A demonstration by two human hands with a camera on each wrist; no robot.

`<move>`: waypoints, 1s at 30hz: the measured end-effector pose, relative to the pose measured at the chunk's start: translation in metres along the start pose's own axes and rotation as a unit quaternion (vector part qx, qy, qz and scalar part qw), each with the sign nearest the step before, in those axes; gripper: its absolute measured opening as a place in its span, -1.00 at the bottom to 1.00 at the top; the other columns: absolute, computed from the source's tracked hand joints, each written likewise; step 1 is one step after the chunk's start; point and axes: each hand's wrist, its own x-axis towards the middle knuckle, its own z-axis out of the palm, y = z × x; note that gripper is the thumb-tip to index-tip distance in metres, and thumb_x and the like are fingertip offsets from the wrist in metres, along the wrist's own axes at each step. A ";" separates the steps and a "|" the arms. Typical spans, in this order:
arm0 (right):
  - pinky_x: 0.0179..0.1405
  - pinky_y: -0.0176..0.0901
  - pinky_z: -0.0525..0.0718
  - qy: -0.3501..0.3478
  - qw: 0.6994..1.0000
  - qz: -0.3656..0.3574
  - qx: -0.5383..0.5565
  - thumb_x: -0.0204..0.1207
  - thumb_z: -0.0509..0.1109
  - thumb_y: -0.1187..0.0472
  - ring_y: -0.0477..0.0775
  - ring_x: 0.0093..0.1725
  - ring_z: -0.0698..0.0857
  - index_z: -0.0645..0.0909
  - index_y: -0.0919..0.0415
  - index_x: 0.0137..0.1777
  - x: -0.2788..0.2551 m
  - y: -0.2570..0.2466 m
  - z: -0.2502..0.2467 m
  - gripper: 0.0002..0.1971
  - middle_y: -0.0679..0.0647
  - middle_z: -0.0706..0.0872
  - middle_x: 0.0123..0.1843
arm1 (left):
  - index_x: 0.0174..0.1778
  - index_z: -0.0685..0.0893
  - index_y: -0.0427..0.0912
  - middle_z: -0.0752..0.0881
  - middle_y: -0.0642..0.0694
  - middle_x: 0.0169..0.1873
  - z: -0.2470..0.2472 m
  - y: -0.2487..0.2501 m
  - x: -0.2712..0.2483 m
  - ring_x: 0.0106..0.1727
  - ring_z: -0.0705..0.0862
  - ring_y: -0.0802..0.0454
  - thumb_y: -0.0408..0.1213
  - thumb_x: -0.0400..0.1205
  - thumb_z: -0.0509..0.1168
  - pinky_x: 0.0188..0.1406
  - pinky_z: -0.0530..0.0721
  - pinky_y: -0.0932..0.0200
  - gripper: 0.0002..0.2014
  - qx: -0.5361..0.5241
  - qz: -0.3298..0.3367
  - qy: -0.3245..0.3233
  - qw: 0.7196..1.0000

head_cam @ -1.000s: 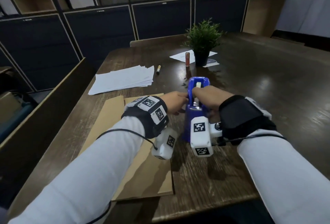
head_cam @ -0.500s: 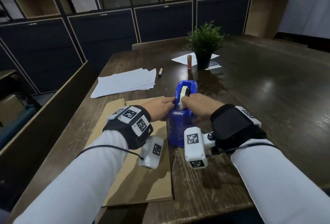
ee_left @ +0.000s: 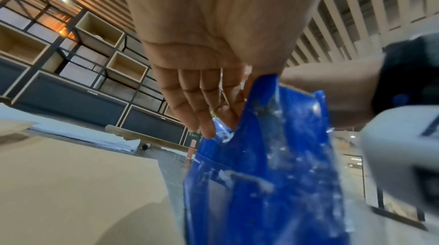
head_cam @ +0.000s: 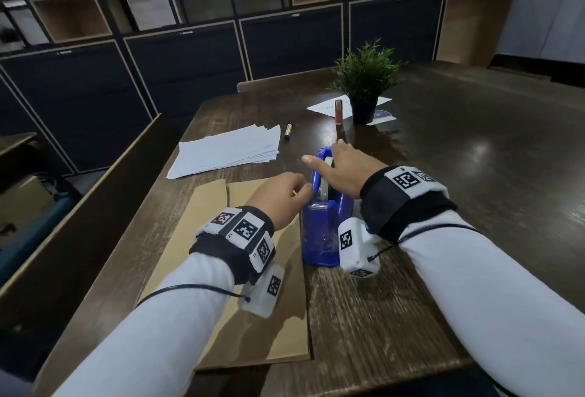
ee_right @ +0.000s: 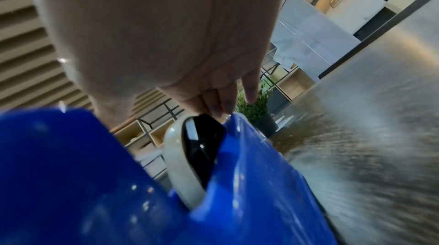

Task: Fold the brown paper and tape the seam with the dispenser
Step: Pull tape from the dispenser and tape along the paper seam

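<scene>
A blue tape dispenser (head_cam: 319, 238) stands on the dark wooden table (head_cam: 474, 206), against the right edge of the folded brown paper (head_cam: 196, 263). My left hand (head_cam: 300, 190) is at the cutter end, its fingers curled and seemingly pinching the clear tape end. In the left wrist view the left hand's fingers (ee_left: 202, 110) point down against the dispenser (ee_left: 261, 174), above the paper (ee_left: 71, 183). My right hand (head_cam: 342, 168) lies over the top, thumb spread out. In the right wrist view its fingertips (ee_right: 221, 110) touch the white tape roll (ee_right: 175, 164) in the dispenser (ee_right: 71, 174).
A fanned stack of white sheets (head_cam: 228, 149) lies beyond the paper, with a marker (head_cam: 288, 130) beside it. Farther back stand a reddish tube (head_cam: 339, 111) and a potted plant (head_cam: 364, 86) on a white sheet (head_cam: 326, 108). The table's front edge is close.
The dispenser has come a little left and nearer, up to the paper's edge. My right hand went from gripping its side to lying on top; the left hand shifted to the cutter end.
</scene>
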 end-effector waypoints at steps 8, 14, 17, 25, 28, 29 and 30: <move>0.54 0.17 0.32 -0.023 1.000 0.009 -0.014 0.49 -0.15 -0.49 0.24 0.58 0.34 0.28 0.30 0.59 0.008 0.005 0.001 -0.05 0.27 0.34 0.60 | -0.22 0.70 -0.15 0.76 -0.18 -0.15 0.001 0.002 0.000 -0.09 0.70 -0.08 -0.16 0.75 0.10 0.05 0.70 0.01 -0.66 -0.135 -0.063 -0.023 0.989; 0.59 0.14 0.22 -0.015 1.000 0.006 -0.024 0.48 -0.16 -0.50 0.18 0.68 0.16 0.20 0.19 0.65 0.009 0.010 0.006 -0.06 0.21 0.19 0.69 | -0.09 0.74 -0.27 0.78 -0.21 -0.03 0.003 0.009 -0.005 -0.02 0.70 0.00 -0.14 0.75 0.11 0.00 0.68 0.19 -0.64 -0.293 -0.161 -0.050 0.941; 0.58 0.11 0.21 -0.010 0.999 0.009 -0.044 0.47 -0.16 -0.51 0.17 0.68 0.17 0.15 0.20 0.67 0.010 0.010 0.007 -0.04 0.21 0.15 0.70 | -0.03 0.77 -0.22 0.78 -0.17 0.00 0.000 0.013 -0.007 0.00 0.67 0.04 -0.13 0.75 0.12 0.11 0.64 0.15 -0.66 -0.313 -0.186 -0.062 0.929; 0.52 0.13 0.32 -0.002 0.999 0.004 -0.036 0.49 -0.15 -0.48 0.17 0.64 0.26 0.23 0.24 0.63 0.008 0.010 0.008 -0.07 0.23 0.23 0.67 | -0.22 0.82 -0.04 0.80 -0.02 0.01 -0.006 0.016 -0.008 0.11 0.61 0.03 -0.06 0.62 0.34 0.32 0.53 -0.01 -0.79 -0.345 -0.217 -0.075 0.910; 0.47 0.13 0.38 0.003 0.999 0.006 -0.042 0.50 -0.14 -0.47 0.21 0.58 0.36 0.30 0.26 0.58 0.008 0.010 0.007 -0.08 0.25 0.34 0.62 | -0.22 0.79 -0.10 0.81 0.01 -0.12 -0.008 0.021 -0.005 -0.01 0.66 0.08 -0.08 0.60 0.37 0.17 0.59 0.11 -0.80 -0.364 -0.220 -0.070 0.902; 0.47 0.13 0.38 0.003 0.999 0.007 -0.044 0.51 -0.14 -0.47 0.22 0.57 0.37 0.31 0.26 0.58 0.008 0.010 0.007 -0.09 0.25 0.35 0.61 | -0.21 0.78 -0.12 0.79 0.03 -0.16 -0.009 0.023 -0.004 -0.06 0.66 0.10 -0.10 0.61 0.37 0.12 0.59 0.14 -0.80 -0.365 -0.222 -0.071 0.901; 0.47 0.13 0.38 0.001 0.999 0.008 -0.046 0.51 -0.14 -0.47 0.22 0.57 0.37 0.31 0.26 0.58 0.008 0.009 0.006 -0.09 0.26 0.35 0.61 | -0.21 0.77 -0.13 0.78 0.03 -0.17 -0.010 0.024 -0.003 -0.08 0.64 0.10 -0.11 0.61 0.36 0.10 0.59 0.14 -0.80 -0.365 -0.221 -0.074 0.901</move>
